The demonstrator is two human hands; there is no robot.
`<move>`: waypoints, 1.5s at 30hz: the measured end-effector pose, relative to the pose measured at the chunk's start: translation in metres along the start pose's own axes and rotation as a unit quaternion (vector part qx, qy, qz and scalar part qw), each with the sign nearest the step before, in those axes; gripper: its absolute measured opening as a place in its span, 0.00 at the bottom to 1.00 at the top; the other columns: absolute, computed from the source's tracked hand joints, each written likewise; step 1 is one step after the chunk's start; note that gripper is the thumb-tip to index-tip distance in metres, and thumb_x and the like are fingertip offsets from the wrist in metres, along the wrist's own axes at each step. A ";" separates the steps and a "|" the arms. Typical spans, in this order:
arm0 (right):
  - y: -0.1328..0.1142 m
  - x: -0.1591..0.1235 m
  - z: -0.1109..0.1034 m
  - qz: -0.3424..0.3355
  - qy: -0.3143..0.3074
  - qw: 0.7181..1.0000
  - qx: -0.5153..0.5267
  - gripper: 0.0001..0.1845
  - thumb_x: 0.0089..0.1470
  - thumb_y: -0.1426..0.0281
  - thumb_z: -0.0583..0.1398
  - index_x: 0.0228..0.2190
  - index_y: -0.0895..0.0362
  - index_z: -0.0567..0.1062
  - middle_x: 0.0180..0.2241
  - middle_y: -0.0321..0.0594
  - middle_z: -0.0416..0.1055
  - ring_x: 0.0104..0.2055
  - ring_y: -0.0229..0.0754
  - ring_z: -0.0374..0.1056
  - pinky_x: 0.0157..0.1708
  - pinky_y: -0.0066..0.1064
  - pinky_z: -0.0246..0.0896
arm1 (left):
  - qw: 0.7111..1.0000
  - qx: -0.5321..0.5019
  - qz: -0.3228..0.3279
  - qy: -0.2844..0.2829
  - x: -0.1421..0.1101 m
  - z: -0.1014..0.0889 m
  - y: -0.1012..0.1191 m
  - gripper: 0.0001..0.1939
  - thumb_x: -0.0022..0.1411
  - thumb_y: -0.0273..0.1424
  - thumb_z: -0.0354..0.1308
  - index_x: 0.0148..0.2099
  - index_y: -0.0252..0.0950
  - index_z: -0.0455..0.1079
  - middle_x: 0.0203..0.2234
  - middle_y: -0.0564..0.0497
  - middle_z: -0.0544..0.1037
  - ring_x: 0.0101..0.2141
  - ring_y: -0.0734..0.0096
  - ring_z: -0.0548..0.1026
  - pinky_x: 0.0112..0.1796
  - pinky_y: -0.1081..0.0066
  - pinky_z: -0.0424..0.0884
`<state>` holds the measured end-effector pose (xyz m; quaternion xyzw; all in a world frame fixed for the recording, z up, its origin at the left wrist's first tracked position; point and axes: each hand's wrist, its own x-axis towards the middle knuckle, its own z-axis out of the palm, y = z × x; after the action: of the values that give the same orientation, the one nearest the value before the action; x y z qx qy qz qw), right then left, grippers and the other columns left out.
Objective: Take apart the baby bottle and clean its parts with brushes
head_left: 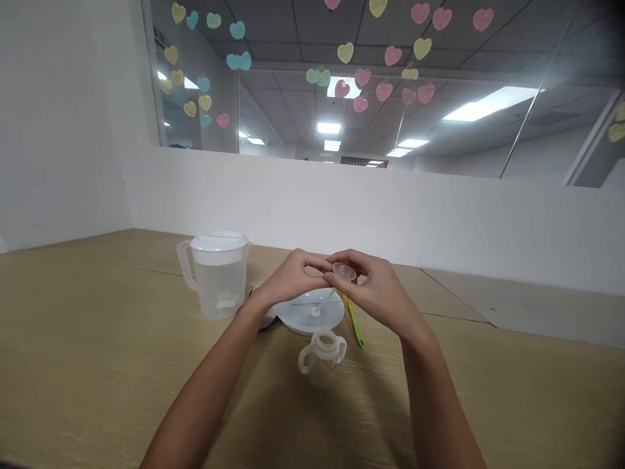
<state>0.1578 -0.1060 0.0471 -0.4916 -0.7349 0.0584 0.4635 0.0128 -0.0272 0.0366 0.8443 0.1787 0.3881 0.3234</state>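
Note:
Above a white plate (288, 318), my right hand (374, 283) pinches a small clear round lid (344, 271) between thumb and fingers. My left hand (295, 277) meets it from the other side, thumb and forefinger closed at the lid's left edge. Below the hands a thin pale straw with a weighted end (316, 312) slants over the plate; whether it joins the lid is hidden. Nearer to me stands a translucent two-handled baby bottle (322, 365), upright, its mouth uncovered.
A clear plastic pitcher (219, 286) with a white lid stands at the left. Behind my right hand lies a tool with a green handle (357, 329), partly hidden. A dark-rimmed round thing (268, 320) shows beside my left wrist. A white wall (342, 202) bounds the table's back.

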 end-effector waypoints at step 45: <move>0.029 0.005 0.051 0.062 -0.302 0.885 -0.350 0.16 0.40 0.61 0.63 0.31 0.58 0.74 0.33 0.47 0.73 0.33 0.47 0.69 0.23 0.30 0.54 | 0.821 0.398 -0.384 -0.145 -0.009 -0.066 -0.109 0.09 0.38 0.28 0.63 0.27 0.32 0.74 0.23 0.47 0.76 0.24 0.67 0.71 0.27 0.72 0.63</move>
<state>0.1391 -0.0685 0.0064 -0.6250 -0.7800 -0.0280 0.0124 -0.0494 0.0737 -0.0112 0.8091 0.5784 0.0011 0.1041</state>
